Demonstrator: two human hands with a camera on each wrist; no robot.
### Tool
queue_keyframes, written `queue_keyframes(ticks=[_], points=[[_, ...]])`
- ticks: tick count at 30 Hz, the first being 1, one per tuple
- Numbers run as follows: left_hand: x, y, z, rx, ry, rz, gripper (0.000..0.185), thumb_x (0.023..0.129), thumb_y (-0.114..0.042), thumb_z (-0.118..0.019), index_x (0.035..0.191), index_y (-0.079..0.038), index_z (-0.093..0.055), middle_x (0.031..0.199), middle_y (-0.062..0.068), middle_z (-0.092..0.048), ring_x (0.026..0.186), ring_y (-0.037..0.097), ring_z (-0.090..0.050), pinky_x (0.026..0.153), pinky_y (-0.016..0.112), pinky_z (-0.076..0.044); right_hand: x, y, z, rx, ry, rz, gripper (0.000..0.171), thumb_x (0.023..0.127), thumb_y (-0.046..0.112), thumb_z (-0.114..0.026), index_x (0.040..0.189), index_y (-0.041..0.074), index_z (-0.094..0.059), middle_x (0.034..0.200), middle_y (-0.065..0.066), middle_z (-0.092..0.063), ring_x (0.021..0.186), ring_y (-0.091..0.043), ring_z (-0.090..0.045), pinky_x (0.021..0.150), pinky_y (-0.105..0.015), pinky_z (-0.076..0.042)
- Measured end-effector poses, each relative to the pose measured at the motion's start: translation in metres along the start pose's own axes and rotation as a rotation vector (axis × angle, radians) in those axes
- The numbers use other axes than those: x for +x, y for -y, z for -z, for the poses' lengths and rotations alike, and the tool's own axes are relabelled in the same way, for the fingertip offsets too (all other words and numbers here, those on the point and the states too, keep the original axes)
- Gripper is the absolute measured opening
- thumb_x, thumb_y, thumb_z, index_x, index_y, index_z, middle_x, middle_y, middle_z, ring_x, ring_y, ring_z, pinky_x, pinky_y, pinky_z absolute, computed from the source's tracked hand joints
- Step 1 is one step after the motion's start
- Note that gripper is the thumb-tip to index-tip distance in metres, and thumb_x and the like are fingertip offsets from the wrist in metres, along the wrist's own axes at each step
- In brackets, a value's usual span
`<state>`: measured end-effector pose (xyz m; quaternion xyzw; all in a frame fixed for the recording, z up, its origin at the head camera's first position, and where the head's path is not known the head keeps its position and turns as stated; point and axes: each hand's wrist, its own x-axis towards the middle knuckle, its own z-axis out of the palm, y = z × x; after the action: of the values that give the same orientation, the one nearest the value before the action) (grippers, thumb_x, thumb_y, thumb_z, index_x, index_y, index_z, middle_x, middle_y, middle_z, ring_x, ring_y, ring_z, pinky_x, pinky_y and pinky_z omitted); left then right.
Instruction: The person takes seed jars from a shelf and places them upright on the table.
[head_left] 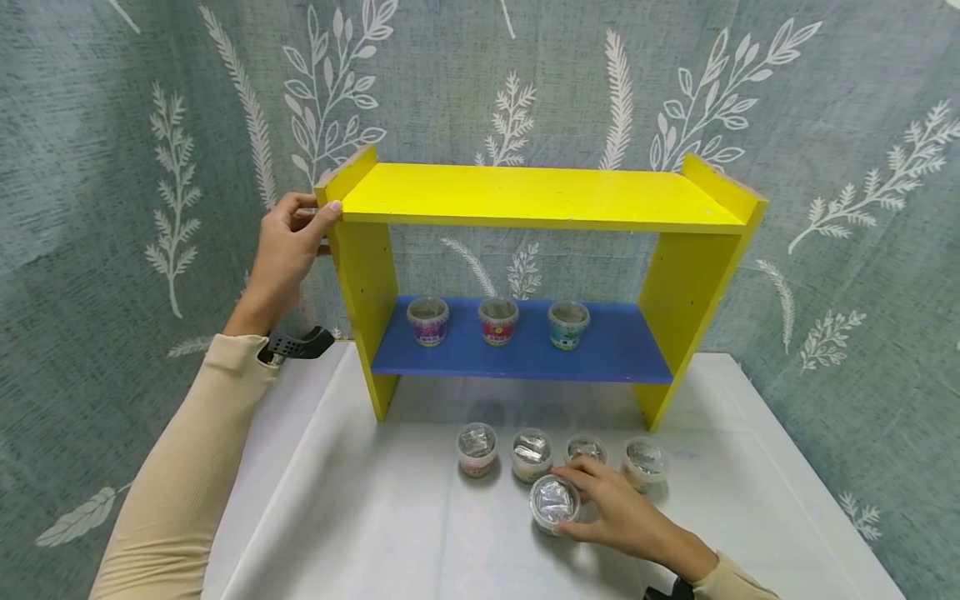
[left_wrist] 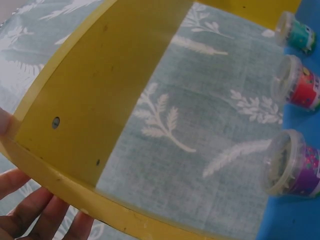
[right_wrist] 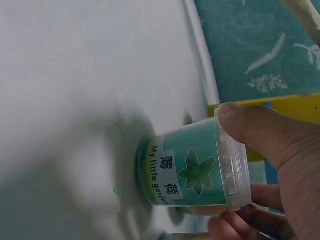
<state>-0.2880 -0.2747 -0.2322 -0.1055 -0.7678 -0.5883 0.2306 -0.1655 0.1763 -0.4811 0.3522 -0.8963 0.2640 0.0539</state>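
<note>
At the left, a beige sleeve (head_left: pixel 168 475) and a black wristband (head_left: pixel 300 343) are worn on the arm of the left hand (head_left: pixel 287 246), by which the top left corner of a yellow shelf unit (head_left: pixel 543 193) is gripped, the side board being held between the thumb and the slightly spread fingers. On the blue board (head_left: pixel 480 364) of the unit, which stands on the far part of the white-covered bench (head_left: pixel 360 508), a purple-labelled tub (head_left: pixel 431 332) is placed at the left, a red-labelled tub (head_left: pixel 498 332) in the middle and a teal-labelled tub (head_left: pixel 566 336) farther right, each set apart from the next. Nearer, just in front of the unit, a row is formed by a first tub (head_left: pixel 476 454), a second tub (head_left: pixel 531 457), a third tub (head_left: pixel 587 448) partly hidden by the fingers, and a fourth tub (head_left: pixel 643 462) at the right end. On the near side of this row, close to the second tub, a "My little garden" tub (right_wrist: pixel 187 172) is pinched at its clear lid (right_wrist: pixel 232 165) between the thumb and fingers of the right hand (head_left: pixel 622 515); whether its base is touching the bench cannot be told. Behind everything, a grey-green leaf-patterned curtain (head_left: pixel 450 92) is hung.
</note>
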Motion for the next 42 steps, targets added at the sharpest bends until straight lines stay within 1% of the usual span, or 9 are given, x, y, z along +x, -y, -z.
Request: queue_keyframes(ticks=[5, 14, 19, 23, 25, 30, 32, 37, 42], points=[[-0.001, 0.000, 0.001, 0.002, 0.001, 0.000, 0.046, 0.101, -0.044, -0.065, 0.135, -0.015, -0.055, 0.119, 0.003, -0.060, 0.107, 0.018, -0.059, 0.087, 0.031, -0.052, -0.001, -0.001, 0.001, -0.046, -0.028, 0.013, 0.068, 0.085, 0.051, -0.083, 0.135, 0.007, -0.067, 0.124, 0.004, -0.059, 0.116, -0.016, -0.056, 0.096, -0.045, -0.052], [-0.001, 0.002, 0.002, -0.006, 0.002, 0.004, 0.045, 0.101, -0.044, -0.065, 0.135, -0.016, -0.055, 0.119, 0.003, -0.060, 0.107, 0.019, -0.059, 0.087, 0.030, -0.052, -0.001, -0.006, 0.001, -0.062, -0.051, 0.054, 0.063, 0.086, 0.047, -0.083, 0.135, 0.010, -0.067, 0.123, 0.005, -0.060, 0.113, -0.013, -0.056, 0.093, -0.042, -0.053], [-0.002, 0.001, 0.002, -0.016, 0.001, 0.003, 0.044, 0.101, -0.043, -0.065, 0.135, -0.016, -0.056, 0.119, 0.003, -0.060, 0.107, 0.018, -0.059, 0.087, 0.031, -0.051, 0.000, -0.007, 0.004, -0.049, -0.049, 0.063, 0.058, 0.084, 0.039, -0.087, 0.135, 0.017, -0.067, 0.126, 0.008, -0.059, 0.114, -0.013, -0.057, 0.093, -0.043, -0.054], [-0.002, 0.001, 0.003, -0.017, 0.003, 0.003, 0.045, 0.101, -0.043, -0.065, 0.135, -0.016, -0.056, 0.119, 0.002, -0.060, 0.107, 0.018, -0.059, 0.089, 0.033, -0.051, 0.000, -0.009, 0.006, -0.046, -0.054, 0.080, 0.056, 0.084, 0.036, -0.087, 0.134, 0.020, -0.066, 0.126, 0.008, -0.059, 0.114, -0.013, -0.058, 0.092, -0.044, -0.054], [-0.002, 0.001, 0.002, -0.013, 0.005, 0.003, 0.046, 0.101, -0.044, -0.065, 0.136, -0.016, -0.055, 0.120, 0.002, -0.060, 0.108, 0.018, -0.059, 0.089, 0.032, -0.051, 0.000, -0.009, 0.007, -0.026, -0.049, 0.083, 0.057, 0.085, 0.036, -0.087, 0.134, 0.019, -0.066, 0.126, 0.007, -0.059, 0.111, -0.013, -0.058, 0.090, -0.042, -0.054], [-0.001, 0.002, 0.002, -0.004, 0.007, 0.000, 0.047, 0.101, -0.044, -0.064, 0.137, -0.015, -0.054, 0.121, 0.002, -0.059, 0.108, 0.018, -0.059, 0.088, 0.030, -0.052, 0.001, -0.010, 0.014, 0.108, -0.015, 0.056, 0.057, 0.088, 0.034, -0.084, 0.137, 0.014, -0.063, 0.127, 0.001, -0.058, 0.099, -0.017, -0.061, 0.078, -0.035, -0.056], [-0.001, 0.002, 0.002, -0.004, 0.007, 0.000, 0.048, 0.101, -0.044, -0.064, 0.137, -0.015, -0.054, 0.120, 0.003, -0.059, 0.108, 0.018, -0.059, 0.088, 0.030, -0.052, 0.003, -0.011, 0.017, 0.146, -0.017, 0.053, 0.056, 0.089, 0.033, -0.083, 0.137, 0.015, -0.062, 0.127, -0.002, -0.059, 0.097, -0.019, -0.062, 0.076, -0.034, -0.057], [-0.001, 0.001, 0.002, -0.006, 0.005, -0.003, 0.046, 0.101, -0.043, -0.065, 0.136, -0.015, -0.055, 0.119, 0.003, -0.060, 0.107, 0.018, -0.059, 0.087, 0.029, -0.052, 0.009, -0.013, 0.025, 0.144, -0.068, 0.057, 0.054, 0.088, 0.031, -0.084, 0.137, 0.023, -0.062, 0.124, -0.003, -0.063, 0.093, -0.018, -0.061, 0.075, -0.033, -0.055], [0.000, 0.000, 0.001, -0.003, 0.003, -0.003, 0.045, 0.101, -0.044, -0.065, 0.134, -0.015, -0.055, 0.118, 0.003, -0.061, 0.106, 0.019, -0.060, 0.087, 0.029, -0.052, 0.017, -0.014, 0.035, 0.154, -0.132, 0.050, 0.053, 0.085, 0.026, -0.088, 0.133, 0.022, -0.065, 0.121, 0.001, -0.063, 0.089, -0.020, -0.059, 0.074, -0.032, -0.054]])
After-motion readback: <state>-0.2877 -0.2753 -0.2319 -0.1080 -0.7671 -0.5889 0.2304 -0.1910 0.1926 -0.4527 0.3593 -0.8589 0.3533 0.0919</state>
